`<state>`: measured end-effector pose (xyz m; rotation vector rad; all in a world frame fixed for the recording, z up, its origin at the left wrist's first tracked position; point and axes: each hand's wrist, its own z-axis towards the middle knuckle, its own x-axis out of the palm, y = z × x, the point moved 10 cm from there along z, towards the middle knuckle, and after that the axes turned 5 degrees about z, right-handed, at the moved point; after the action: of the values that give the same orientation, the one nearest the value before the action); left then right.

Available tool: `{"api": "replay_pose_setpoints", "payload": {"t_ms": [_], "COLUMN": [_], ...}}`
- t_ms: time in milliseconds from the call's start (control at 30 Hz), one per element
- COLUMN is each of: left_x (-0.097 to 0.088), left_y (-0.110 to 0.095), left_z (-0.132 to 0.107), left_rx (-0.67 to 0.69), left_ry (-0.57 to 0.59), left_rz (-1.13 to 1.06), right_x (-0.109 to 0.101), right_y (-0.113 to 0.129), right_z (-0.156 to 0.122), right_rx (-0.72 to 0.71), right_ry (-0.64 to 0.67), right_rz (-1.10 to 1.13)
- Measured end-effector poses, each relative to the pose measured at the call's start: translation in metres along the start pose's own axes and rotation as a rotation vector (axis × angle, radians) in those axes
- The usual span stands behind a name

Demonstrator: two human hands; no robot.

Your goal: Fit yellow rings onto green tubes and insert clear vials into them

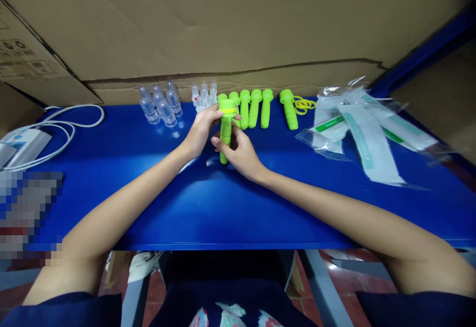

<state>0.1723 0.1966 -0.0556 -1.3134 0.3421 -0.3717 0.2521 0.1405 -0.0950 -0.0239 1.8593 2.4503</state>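
A green plastic handle piece (225, 133) with a yellow ring near its top is held upright over the blue table (186, 203). My left hand (203, 128) pinches its wide top end, fingers closed around it. My right hand (240, 153) grips the lower shaft from the right. Just behind stands a row of several more green pieces (255, 108), and one green piece (289, 108) lies apart to the right beside yellow rings (305, 104).
Clear plastic vials (159, 103) and small white-capped pieces (204, 95) stand at the back left. Sealed clear pouches (364, 128) lie at the right. A white device with a cable (26, 141) sits at the left edge. Cardboard (223, 24) walls the back.
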Motion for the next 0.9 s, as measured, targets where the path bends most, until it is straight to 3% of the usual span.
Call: {"api": "replay_pose_setpoints", "payload": {"t_ms": [167,333,500,900], "left_x": [0.013,0.016,0.023,0.021], "left_y": [-0.006,-0.001,-0.005,0.002], "left_z": [-0.006,-0.012,-0.015,-0.014], "left_rx": [0.029,-0.094,-0.167,-0.129], "left_ry": [0.06,-0.005,0.01,0.014], "left_rz": [-0.034,-0.049,-0.118,-0.125], "right_x": [-0.001,0.006,0.008,0.005], "right_y": [-0.004,-0.008,-0.003,0.0], "right_z": [0.003,0.002,0.001,0.0], "right_rx": [0.002,0.046,0.026,0.01], "right_ry": [0.014,0.069,0.073,0.042], "right_rz": [0.031,0.072,0.079,0.053]}}
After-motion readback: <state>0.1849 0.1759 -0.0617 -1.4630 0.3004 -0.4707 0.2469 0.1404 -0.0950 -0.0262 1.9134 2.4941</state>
